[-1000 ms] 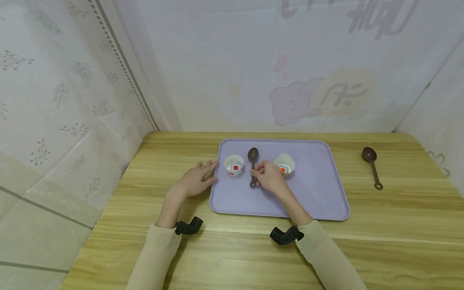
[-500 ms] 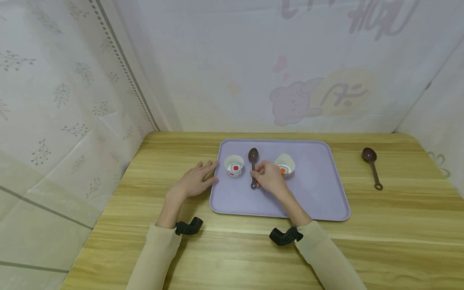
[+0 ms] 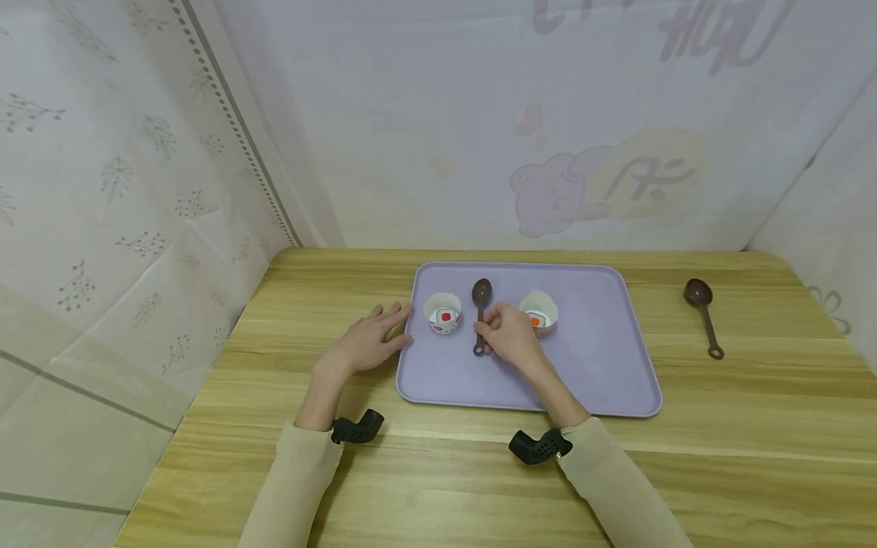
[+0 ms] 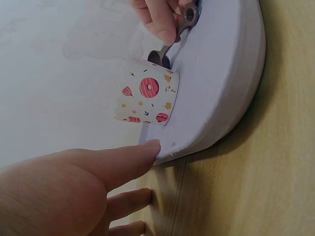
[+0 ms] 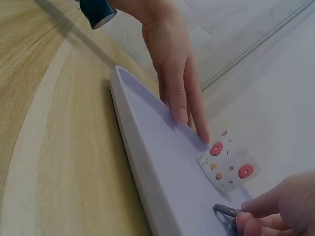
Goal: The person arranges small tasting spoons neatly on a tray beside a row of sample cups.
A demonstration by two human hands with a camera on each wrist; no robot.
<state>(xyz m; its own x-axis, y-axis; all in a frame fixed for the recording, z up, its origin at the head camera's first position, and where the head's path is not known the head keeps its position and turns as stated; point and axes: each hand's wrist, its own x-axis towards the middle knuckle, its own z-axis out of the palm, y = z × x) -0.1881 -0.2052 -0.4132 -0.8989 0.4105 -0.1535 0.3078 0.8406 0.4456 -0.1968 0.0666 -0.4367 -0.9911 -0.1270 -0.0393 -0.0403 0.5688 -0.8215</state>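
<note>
Between thumb and fingers, my right hand (image 3: pixel 510 336) pinches the handle of a brown measuring spoon (image 3: pixel 482 292), over the lilac tray (image 3: pixel 589 380). The spoon's bowl points to the far side. Left of it stands a paper baking cup (image 3: pixel 442 313) with a red mark inside; close to the right hand is a second paper cup (image 3: pixel 538 312) with an orange mark. My left hand (image 3: pixel 363 342) lies at the tray's left edge, fingers spread, thumb at the rim. In the left wrist view, the spoon (image 4: pixel 187 18) shows behind the donut-printed cup (image 4: pixel 147 93).
Another brown measuring spoon (image 3: pixel 702 312) lies on the wooden table (image 3: pixel 438 487), right of the tray. Printed white curtains (image 3: pixel 411 137) hang behind the table and at both sides.
The spoon's bowl has shifted very slightly to the right while the right hand keeps its pinch. Left hand, cups and tray look unmoved.
</note>
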